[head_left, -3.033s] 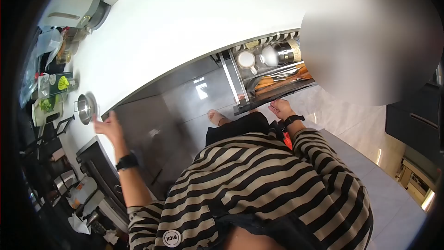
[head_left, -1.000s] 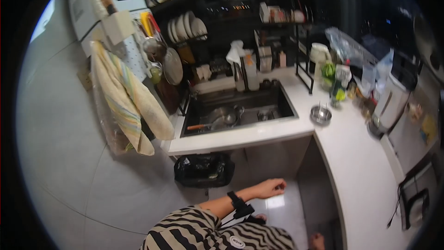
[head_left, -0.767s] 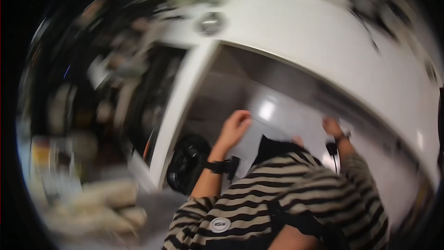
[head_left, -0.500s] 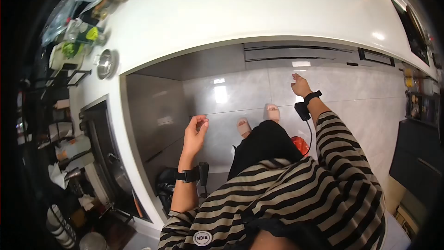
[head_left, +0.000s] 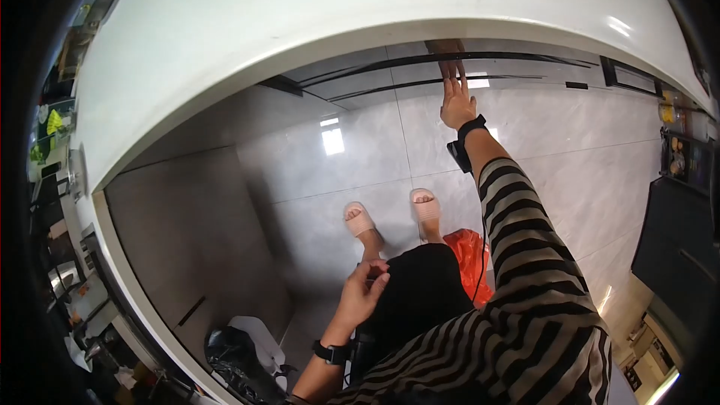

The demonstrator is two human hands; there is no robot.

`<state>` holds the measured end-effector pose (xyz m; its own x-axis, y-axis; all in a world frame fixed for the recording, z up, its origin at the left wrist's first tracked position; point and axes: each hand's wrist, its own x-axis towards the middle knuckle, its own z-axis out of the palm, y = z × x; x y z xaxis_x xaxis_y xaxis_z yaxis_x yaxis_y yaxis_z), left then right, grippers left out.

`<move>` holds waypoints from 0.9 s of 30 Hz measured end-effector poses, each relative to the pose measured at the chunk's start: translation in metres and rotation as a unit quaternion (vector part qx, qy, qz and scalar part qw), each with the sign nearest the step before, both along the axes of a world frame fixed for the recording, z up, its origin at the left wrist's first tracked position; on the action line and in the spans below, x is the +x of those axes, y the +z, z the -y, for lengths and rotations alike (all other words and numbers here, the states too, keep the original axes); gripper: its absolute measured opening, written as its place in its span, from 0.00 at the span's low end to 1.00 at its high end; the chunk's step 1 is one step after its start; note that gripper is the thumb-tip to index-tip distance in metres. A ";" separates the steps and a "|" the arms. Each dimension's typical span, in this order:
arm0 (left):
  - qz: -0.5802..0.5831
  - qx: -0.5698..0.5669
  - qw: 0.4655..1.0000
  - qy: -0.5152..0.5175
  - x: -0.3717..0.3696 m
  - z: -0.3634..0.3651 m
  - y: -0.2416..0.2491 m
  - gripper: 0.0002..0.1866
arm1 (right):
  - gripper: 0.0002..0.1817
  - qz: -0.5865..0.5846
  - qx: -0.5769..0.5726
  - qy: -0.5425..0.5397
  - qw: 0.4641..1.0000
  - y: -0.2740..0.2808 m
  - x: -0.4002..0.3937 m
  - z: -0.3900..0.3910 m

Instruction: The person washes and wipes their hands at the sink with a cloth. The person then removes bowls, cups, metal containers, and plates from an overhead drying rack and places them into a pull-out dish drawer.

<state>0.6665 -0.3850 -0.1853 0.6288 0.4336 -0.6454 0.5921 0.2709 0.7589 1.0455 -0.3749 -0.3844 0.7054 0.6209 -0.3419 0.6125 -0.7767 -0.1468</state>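
My right hand (head_left: 457, 103) reaches forward with its fingers stretched out. The fingertips are right at the lower dark groove of a glossy grey drawer front (head_left: 517, 66), which mirrors them. A black strap with a small box and a cable is on that wrist. Above the dark trousers (head_left: 416, 281) hangs my left hand (head_left: 362, 292). Its fingers are loosely curled, with a gap to the thumb and nothing visible between them. This wrist also wears a black strap (head_left: 332, 352).
A white countertop (head_left: 315, 7) curves across the front and left, above grey cabinets (head_left: 187, 225). A red plastic bag (head_left: 466, 255) is beside my legs. At the lower left is a bin (head_left: 232, 349) with a black liner. Jars stand on a rack (head_left: 679, 154) at right.
My right hand has moved forward to the drawer front, its fingers straightening. The left hand now hangs lower, in front of the trousers. The view has shifted closer to the drawers.
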 end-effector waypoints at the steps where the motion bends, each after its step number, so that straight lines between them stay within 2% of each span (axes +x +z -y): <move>1: -0.006 0.001 1.000 -0.009 0.001 0.006 -0.004 0.11 | 0.28 -0.007 -0.007 0.004 1.000 -0.001 0.004 -0.001; 3: -0.034 0.004 0.999 -0.023 0.007 0.008 -0.008 0.12 | 0.27 -0.009 -0.028 0.005 1.000 -0.013 0.007 -0.002; 6: -0.067 0.016 0.996 -0.050 0.014 0.007 -0.014 0.13 | 0.29 0.095 0.050 0.052 0.993 -0.037 0.003 0.008; 7: -0.066 0.026 0.997 -0.040 0.017 0.008 -0.019 0.13 | 0.25 0.155 0.101 0.059 0.981 -0.046 0.004 0.010; 10: -0.072 0.037 0.996 -0.035 0.024 0.011 -0.031 0.12 | 0.21 0.080 0.151 0.063 0.983 -0.030 0.016 0.013; 11: -0.079 0.036 0.996 -0.039 0.029 0.011 -0.031 0.12 | 0.18 0.146 0.181 0.079 0.969 -0.036 0.018 0.013; 14: -0.075 0.028 0.996 -0.036 0.045 0.014 -0.029 0.13 | 0.17 0.137 0.219 0.064 0.964 -0.042 0.018 0.014; 18: -0.054 0.025 0.997 -0.055 0.058 0.021 -0.024 0.13 | 0.12 0.076 0.197 0.011 0.977 -0.037 0.002 0.031; 19: -0.054 0.020 0.996 -0.061 0.061 0.022 -0.021 0.13 | 0.10 0.110 0.197 0.040 0.973 -0.028 -0.006 0.042; 24: -0.035 0.044 0.994 -0.099 0.060 0.027 -0.020 0.13 | 0.11 0.042 0.170 0.023 0.984 -0.017 -0.051 0.095; 27: -0.033 0.047 0.992 -0.112 0.057 0.029 -0.018 0.13 | 0.16 0.016 0.163 0.007 0.986 -0.012 -0.079 0.124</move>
<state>0.7232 -0.4145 -0.2030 0.6746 0.3478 -0.6511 0.6781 0.0564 0.7328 0.9661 -0.4991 -0.3961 0.7030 0.7041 -0.0998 0.6317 -0.6827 -0.3672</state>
